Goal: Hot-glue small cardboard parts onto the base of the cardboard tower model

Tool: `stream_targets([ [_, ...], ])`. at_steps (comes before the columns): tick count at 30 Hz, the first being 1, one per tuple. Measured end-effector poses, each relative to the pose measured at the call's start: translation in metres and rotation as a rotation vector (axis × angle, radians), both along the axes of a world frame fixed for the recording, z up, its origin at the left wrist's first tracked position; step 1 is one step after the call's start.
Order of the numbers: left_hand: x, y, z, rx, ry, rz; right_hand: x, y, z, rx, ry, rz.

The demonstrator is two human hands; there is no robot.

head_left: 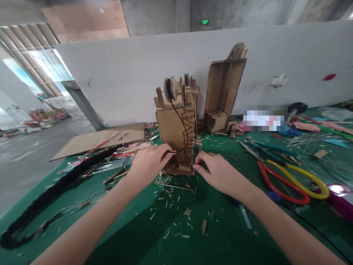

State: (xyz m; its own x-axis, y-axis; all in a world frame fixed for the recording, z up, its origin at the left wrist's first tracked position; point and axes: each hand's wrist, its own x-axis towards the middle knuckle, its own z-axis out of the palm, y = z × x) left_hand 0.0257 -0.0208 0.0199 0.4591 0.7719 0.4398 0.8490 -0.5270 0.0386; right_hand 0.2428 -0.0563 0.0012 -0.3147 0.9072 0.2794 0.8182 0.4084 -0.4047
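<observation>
A cardboard structure (176, 125) stands upright before me, with a wrapped spool (169, 89) on a stick axle at its top. From the spool a black cord (185, 127) curves down along the front to my left hand (147, 162), whose fingertips are pinched on it at the lower left side. My right hand (216, 169) is beside the lower right edge, thumb and forefinger closed. A thin greyish piece shows above that forefinger; what the fingers hold is unclear. Inside the base, a dark strand (175, 161) partly shows.
Another tall cardboard piece (224, 88) leans at the white wall. Scissors with red and yellow handles (284, 182) and teal-handled pliers (278, 149) lie right. A black fuzzy strip (60, 187), sticks and a flat cardboard sheet (102, 138) are left. Scraps litter the green table (132, 235).
</observation>
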Motion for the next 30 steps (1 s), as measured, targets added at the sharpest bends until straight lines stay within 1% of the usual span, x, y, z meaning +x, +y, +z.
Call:
stream_targets([
  [5,-0.0011,0.001,-0.0002,-0.002,-0.01,0.014,0.0009,0.0021,-0.0042,0.011,-0.001,-0.008],
  [10,-0.0011,0.0014,-0.0008,-0.009,-0.009,0.01,-0.0006,-0.0013,-0.0043,0.125,-0.031,0.067],
  [13,0.0003,0.0009,-0.0014,-0.005,-0.003,0.011,-0.0037,-0.0027,-0.0036,0.16,-0.052,0.04],
  [15,0.0009,0.0009,-0.0017,-0.004,-0.001,0.014,-0.005,-0.0018,-0.0042,0.145,-0.074,0.022],
  [19,0.0007,0.0016,-0.0018,-0.002,0.002,0.028,-0.0036,0.002,-0.0076,0.086,-0.089,0.048],
  [23,-0.0003,0.0028,-0.0017,0.009,0.007,0.046,-0.0015,0.0021,-0.0082,0.103,-0.049,0.05],
  [27,-0.0019,0.0041,-0.0035,0.023,-0.015,0.063,-0.0033,-0.0009,-0.0061,0.151,-0.089,0.04],
  [30,-0.0037,0.0061,-0.0054,-0.005,-0.027,0.082,-0.0056,-0.0013,-0.0059,0.16,-0.112,0.005],
])
